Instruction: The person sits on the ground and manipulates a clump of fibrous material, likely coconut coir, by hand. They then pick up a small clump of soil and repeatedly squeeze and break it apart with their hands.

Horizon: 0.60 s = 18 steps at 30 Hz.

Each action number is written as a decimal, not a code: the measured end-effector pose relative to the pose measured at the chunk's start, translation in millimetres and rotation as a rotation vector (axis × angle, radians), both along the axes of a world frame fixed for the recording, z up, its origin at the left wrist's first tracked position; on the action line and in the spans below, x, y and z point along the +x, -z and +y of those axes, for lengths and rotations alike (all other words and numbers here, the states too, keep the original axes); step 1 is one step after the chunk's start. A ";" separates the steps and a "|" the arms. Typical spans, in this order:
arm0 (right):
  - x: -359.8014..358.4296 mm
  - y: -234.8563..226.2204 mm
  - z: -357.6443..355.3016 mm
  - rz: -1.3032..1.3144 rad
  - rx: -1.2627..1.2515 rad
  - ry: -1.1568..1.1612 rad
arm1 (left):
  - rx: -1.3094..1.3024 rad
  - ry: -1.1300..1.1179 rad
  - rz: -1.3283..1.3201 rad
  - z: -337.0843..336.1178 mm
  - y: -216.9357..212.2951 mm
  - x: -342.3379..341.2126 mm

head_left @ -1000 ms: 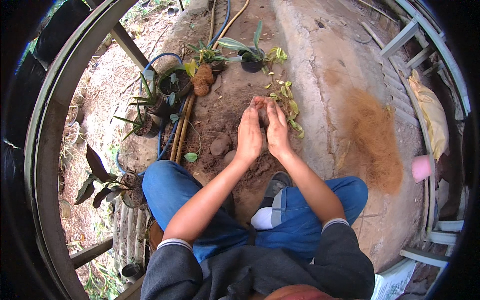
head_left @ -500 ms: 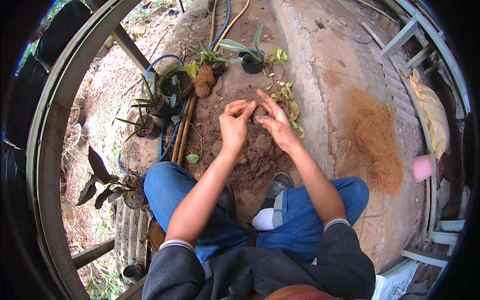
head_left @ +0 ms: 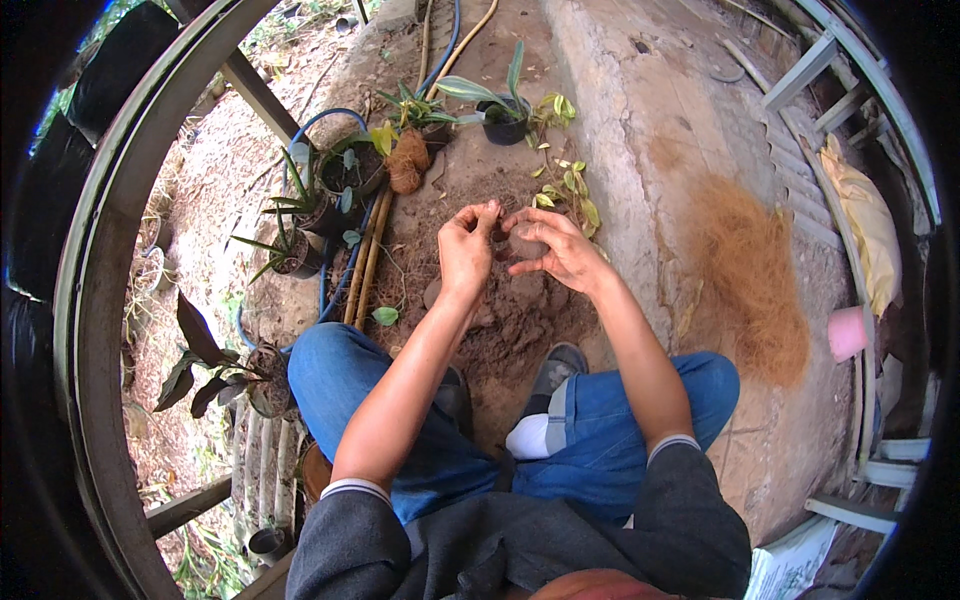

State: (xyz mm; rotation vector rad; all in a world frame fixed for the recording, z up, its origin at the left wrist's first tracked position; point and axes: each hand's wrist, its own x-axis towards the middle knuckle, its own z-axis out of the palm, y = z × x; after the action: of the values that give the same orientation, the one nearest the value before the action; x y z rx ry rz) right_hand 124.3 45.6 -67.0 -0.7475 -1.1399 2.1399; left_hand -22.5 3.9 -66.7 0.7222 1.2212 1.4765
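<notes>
My right hand (head_left: pixel 570 252) curls round a brown ball of soil (head_left: pixel 524 244), with thumb and fingers on opposite sides of it. Close by on its left, my left hand (head_left: pixel 465 252) is closed in a pinch, its fingertips raised. Whatever is between those fingertips is too small to make out. Both hands hover over a heap of dark, crumbly soil (head_left: pixel 530 318) on the ground between my feet. Another rounded lump sits partly hidden behind my left wrist.
Potted plants (head_left: pixel 298 262) and bamboo poles (head_left: pixel 366 262) line the left side, with a blue hose among them. Ahead stands a black pot (head_left: pixel 505 130) with a striped-leaf plant. Leafy cuttings (head_left: pixel 575 185) lie beyond my right hand. Brown fibre (head_left: pixel 755 285) spreads over the concrete ledge, near a pink cup (head_left: pixel 847 333).
My right hand has turned and lowered slightly, its fingers bending from stretched upward to curled round the soil ball. The left hand stays pinched, and the fingertips of the two hands have moved slightly apart.
</notes>
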 end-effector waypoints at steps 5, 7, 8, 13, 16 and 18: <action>10.6 8.3 14.0 -0.210 -0.027 0.068 | -0.053 0.030 -0.092 4.6 9.9 -3.3; 12.4 11.1 15.8 -0.243 -0.044 0.165 | -0.085 0.048 -0.168 4.2 13.1 1.0; 8.4 10.6 13.9 -0.214 -0.024 0.294 | -0.101 0.055 -0.206 4.1 15.0 2.3; 14.1 16.8 20.1 -0.368 0.066 0.189 | -0.159 -0.006 -0.544 9.0 18.1 4.3; 27.6 20.5 29.2 -0.421 0.090 0.238 | -0.098 0.018 -0.765 15.0 11.6 7.7; 43.5 36.3 41.1 -0.494 0.162 0.418 | -0.032 0.090 -0.636 19.9 -2.2 9.4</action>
State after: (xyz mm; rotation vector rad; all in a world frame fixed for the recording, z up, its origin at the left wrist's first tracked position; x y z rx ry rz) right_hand 167.8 86.6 -103.3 -1.3510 -1.2445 1.5360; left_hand -13.1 23.8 -64.5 0.2419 0.7102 1.4508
